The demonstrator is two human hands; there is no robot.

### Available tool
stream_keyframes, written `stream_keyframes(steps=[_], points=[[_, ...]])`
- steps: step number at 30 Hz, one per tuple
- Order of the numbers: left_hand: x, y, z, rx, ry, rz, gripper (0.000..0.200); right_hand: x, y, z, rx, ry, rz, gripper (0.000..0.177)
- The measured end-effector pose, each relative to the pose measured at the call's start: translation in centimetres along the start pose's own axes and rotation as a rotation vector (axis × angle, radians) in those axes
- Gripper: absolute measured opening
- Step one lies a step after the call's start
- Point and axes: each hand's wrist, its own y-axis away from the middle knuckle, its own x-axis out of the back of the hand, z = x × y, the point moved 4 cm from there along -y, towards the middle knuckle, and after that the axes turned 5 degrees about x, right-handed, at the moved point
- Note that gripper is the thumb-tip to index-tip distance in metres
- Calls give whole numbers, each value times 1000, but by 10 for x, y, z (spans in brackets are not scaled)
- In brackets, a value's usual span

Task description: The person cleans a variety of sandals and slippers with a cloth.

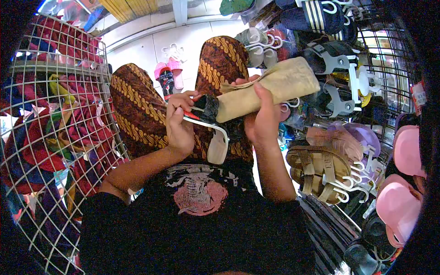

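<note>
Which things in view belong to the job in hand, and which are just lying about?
In the job:
- white-edged sandal, in the left hand
- beige cloth bundle, in the right hand

Just about:
- pink sandals on the floor
- brown sandals
- wire grid

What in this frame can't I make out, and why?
All in the head view:
- Inside of the beige roll: its outer layer hides it.
- Some right-hand fingers: behind the roll.
- Full shape of the white-edged item: left hand and roll cover parts.
- Tag wording: too small, blurred.
- Upper pink shoe: cut off by the dark border.
</note>
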Motion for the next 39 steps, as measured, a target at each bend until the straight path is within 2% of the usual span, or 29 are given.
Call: stream_keyframes(steps=[3,4,7,8,11,15,19,20,24,27,31,32,35,36,38,39], points=[[6,-3,2,9,39,20,22,16,-12,6,17,385,-83,28],[7,-2,2,-5,48,4,22,17,-15,11,-93,270,-75,26],[4,0,0,13,87,17,24,7,-25,16,-68,225,1,24],[4,0,0,27,68,24,25,-1,-22,18,-113,96,0,24],[6,0,3,17,30,12,25,-2,-24,16,-117,294,-143,25],[7,-2,2,25,43,56,24,9,-33,0,-52,858,-359,27],[1,-3,4,-49,5,10,24,13,-39,17,28,538,-111,29],[0,-4,5,-33,-13,15,24,15,-41,16,-16,377,-85,29],[2,-3,7,-4,-35,33,23,29,-37,20,-30,725,-208,30],[6,-9,-3,33,0,32,24,21,-27,8,-100,679,-322,30],[9,-17,-12,169,70,97,26,10,-18,0,79,494,-210,29],[13,-17,-18,202,91,139,27,6,-14,-3,116,373,-196,33],[38,-24,-41,282,133,190,28,6,1,-16,257,302,-200,46],[39,-25,-42,437,273,272,29,12,10,-13,133,-47,-168,55],[61,-33,-65,551,274,321,30,27,11,-19,229,119,-348,65],[63,-36,-65,608,277,345,30,26,17,-24,238,252,-337,73]])
